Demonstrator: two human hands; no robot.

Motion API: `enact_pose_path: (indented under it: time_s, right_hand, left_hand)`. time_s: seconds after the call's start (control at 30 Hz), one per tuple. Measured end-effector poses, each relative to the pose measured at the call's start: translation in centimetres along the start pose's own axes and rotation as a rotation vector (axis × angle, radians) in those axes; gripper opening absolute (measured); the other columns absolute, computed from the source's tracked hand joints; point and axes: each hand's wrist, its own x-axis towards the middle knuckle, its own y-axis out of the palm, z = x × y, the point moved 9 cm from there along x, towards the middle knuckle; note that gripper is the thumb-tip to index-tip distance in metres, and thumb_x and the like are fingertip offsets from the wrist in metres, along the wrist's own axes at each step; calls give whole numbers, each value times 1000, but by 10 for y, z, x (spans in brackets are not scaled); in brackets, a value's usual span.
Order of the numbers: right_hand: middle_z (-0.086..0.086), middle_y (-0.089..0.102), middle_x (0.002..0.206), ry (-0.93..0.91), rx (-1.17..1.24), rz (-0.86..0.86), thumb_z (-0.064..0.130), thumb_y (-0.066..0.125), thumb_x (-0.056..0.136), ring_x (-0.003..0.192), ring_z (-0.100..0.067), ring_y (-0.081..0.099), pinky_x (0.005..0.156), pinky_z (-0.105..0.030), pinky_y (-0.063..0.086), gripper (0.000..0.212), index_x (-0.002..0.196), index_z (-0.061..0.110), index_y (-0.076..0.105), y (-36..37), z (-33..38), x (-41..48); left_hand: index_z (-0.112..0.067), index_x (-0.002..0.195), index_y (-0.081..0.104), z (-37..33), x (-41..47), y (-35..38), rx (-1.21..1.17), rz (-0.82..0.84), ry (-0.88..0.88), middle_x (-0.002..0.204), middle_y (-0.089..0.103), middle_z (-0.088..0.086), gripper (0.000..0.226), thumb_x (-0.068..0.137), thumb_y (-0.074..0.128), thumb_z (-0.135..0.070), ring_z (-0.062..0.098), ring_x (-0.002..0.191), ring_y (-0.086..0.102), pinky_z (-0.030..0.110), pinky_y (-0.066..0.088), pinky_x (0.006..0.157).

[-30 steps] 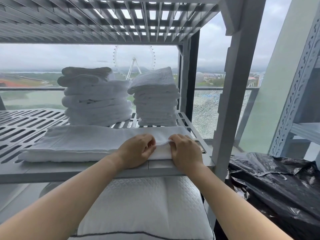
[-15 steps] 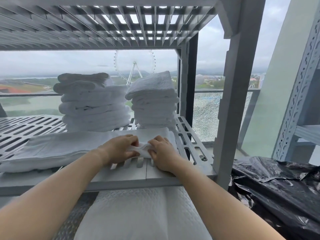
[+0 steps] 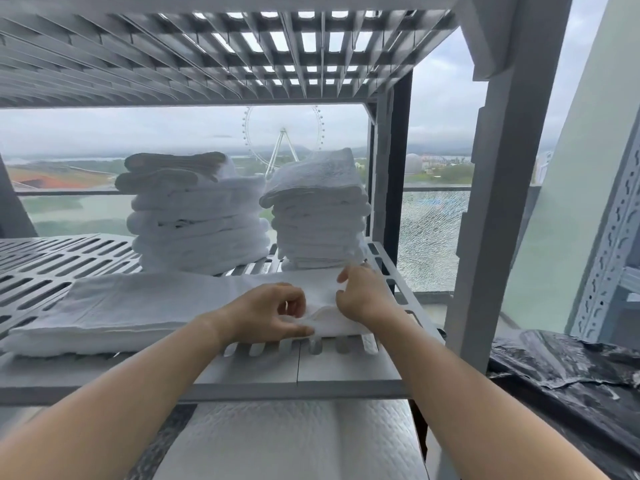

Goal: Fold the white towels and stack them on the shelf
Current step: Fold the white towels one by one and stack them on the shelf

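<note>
Since the frame before, the hands have moved apart: the right hand (image 3: 363,296) is now further back, just in front of the right stack (image 3: 318,216). The left hand (image 3: 266,313) pinches the near corner of the towel (image 3: 138,306), and the right hand pinches its far edge. The towel lies lengthwise on the shelf (image 3: 52,261), at centre-left of the frame, before the left stack (image 3: 197,216).

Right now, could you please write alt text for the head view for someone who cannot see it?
A person's left hand and right hand pinch the right end of a long white towel lying on a grey slotted shelf. Behind it stand a left stack and a right stack of folded towels; a Ferris wheel shows through the window.
</note>
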Motion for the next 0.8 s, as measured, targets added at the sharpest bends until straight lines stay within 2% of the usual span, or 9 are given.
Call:
enact_pose_path:
  time_s: [0.1,0.2,0.3,0.4,0.47,0.53,0.63,0.7,0.8]
  right_hand:
    - [-8,39,138,45,-19,-24,16,53,85,127,-26,39,99,-36,38,38,123,14,50,5,-3,1]
    - [-9,41,136,106,-59,-15,16,53,85,127,-27,39,97,-37,39,45,129,12,44,7,-3,2]
    - [-10,42,136,108,-80,4,16,53,84,127,-27,39,97,-38,39,48,131,12,42,9,-2,4]
    - [-9,43,135,115,-75,16,16,52,84,126,-26,39,96,-38,39,47,130,13,42,11,-4,5]
    - [-7,45,133,136,-80,30,16,51,83,125,-26,41,95,-40,39,47,129,14,42,11,-5,6]
    - [-6,47,132,148,-90,41,14,51,82,124,-27,43,95,-41,40,48,129,15,41,10,-3,7]
    - [-6,52,126,117,-33,-8,7,50,79,120,-28,45,92,-41,40,47,124,16,41,6,4,8]
    - [-7,57,120,66,41,-73,2,50,77,116,-28,47,91,-41,43,48,122,15,42,0,10,5]
    - [-4,62,116,-106,108,-156,-3,48,78,111,-26,52,89,-33,42,51,126,15,45,-3,27,-9]
  left_hand:
    - [-20,76,56,9,7,-4,-27,-30,-98,73,55,-7,27,86,58,-45,9,67,48,20,40,64]
    - [-27,77,54,20,10,-12,35,-83,-182,78,56,-12,16,86,60,-40,8,71,53,16,39,63]
    - [-31,102,57,32,9,-8,112,-20,-243,108,54,-13,24,85,56,-48,10,101,52,23,42,84]
    - [-47,140,24,42,4,19,267,234,-269,152,23,-9,47,94,30,-55,13,141,20,39,18,114]
    - [-51,142,8,43,2,29,329,304,-252,157,8,-9,47,96,18,-54,11,145,5,40,7,117]
    - [-52,142,6,44,2,29,332,309,-255,158,7,-9,47,96,17,-54,12,145,4,39,5,117]
    - [-46,141,25,42,5,19,198,238,-261,154,21,-8,46,96,30,-51,14,143,16,35,13,116]
    - [-37,134,44,42,8,3,51,84,-271,146,36,-8,40,94,43,-44,13,135,32,28,24,110]
    - [-28,133,45,52,4,-27,117,-148,-322,141,41,-4,48,87,58,-38,18,127,41,29,33,104]
